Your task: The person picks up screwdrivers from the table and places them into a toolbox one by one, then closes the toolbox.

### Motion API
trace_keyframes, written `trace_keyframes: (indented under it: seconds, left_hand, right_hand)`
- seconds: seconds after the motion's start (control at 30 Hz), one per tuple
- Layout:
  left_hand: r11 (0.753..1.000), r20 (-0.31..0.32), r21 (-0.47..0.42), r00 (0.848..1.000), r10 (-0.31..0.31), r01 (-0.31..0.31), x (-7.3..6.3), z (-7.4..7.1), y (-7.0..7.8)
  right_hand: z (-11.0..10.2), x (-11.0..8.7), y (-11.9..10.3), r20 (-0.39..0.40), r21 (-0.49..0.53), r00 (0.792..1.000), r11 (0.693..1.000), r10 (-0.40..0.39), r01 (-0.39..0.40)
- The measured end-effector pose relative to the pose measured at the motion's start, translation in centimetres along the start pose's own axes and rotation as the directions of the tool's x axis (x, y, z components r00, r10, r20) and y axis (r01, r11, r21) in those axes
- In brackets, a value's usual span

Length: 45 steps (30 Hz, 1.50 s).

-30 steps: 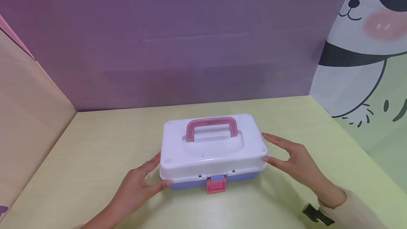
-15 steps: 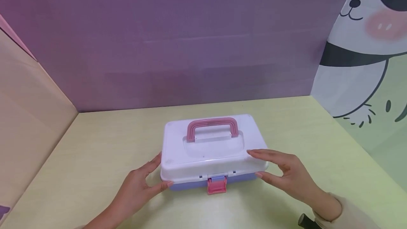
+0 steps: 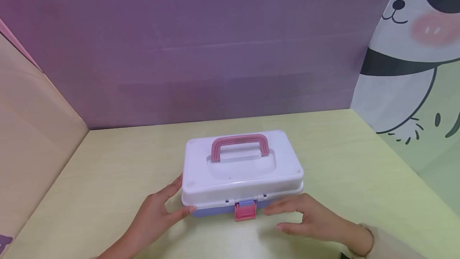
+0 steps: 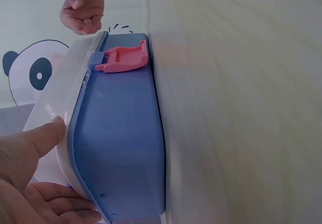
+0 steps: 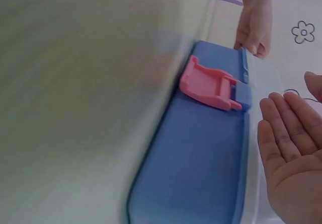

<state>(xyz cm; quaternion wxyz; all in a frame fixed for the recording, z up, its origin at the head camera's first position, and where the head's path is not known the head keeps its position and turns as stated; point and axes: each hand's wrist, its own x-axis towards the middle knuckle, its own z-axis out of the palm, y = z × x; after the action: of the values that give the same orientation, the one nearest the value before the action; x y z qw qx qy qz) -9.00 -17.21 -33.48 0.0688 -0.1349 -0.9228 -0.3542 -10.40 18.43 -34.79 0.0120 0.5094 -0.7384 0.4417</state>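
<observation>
A plastic storage box (image 3: 248,171) with a white lid, a blue-purple base and a pink carry handle (image 3: 240,139) sits on the table. Its lid is down, while the pink latch (image 3: 245,212) at the front sticks outward, unfastened. My left hand (image 3: 154,213) holds the box's front left corner, thumb at the front and fingers along the side; the left wrist view has that thumb (image 4: 53,131) against the lid edge. Just right of the latch, my right hand (image 3: 305,217) hovers in front of the box, fingers extended and holding nothing. Palm and straight fingers (image 5: 294,133) show in the right wrist view.
The pale yellow table (image 3: 136,159) ends at a purple back panel (image 3: 223,51). A beige panel (image 3: 32,103) stands on the left. On the right is a green panel with a printed panda (image 3: 413,43).
My right hand has left the box's right side, passed over its front right corner and come down toward the latch. The left hand and box stay in place.
</observation>
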Motion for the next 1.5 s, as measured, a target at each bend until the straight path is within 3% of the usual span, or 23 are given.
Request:
trace_keyframes:
  seconds: [0.07,0.2,0.4,0.83,1.5]
  left_hand:
    - [1.0,0.0,-0.004,1.0,0.008,-0.008,0.0,0.0,0.1]
    - [1.0,-0.003,-0.003,1.0,0.02,-0.02,0.1,0.0,0.1]
    - [1.0,-0.003,-0.003,1.0,0.022,-0.022,0.0,0.0,0.0]
    - [1.0,0.011,-0.025,1.0,-0.006,0.006,0.0,0.2,-0.3]
    - [1.0,0.009,-0.006,1.0,0.002,-0.002,0.0,0.1,-0.4]
  right_hand:
    - [0.3,-0.1,0.2,0.024,0.016,0.999,0.999,0.031,-0.031]
    - [0.8,-0.2,1.0,0.057,-0.035,0.998,0.999,0.004,-0.002]
    - [1.2,-0.3,1.6,0.071,-0.058,0.997,0.998,0.039,-0.035]
    - [1.4,-0.1,1.8,0.112,0.005,0.969,0.975,0.222,-0.224]
    - [2.2,0.5,2.1,0.134,0.128,0.944,0.939,0.302,-0.319]
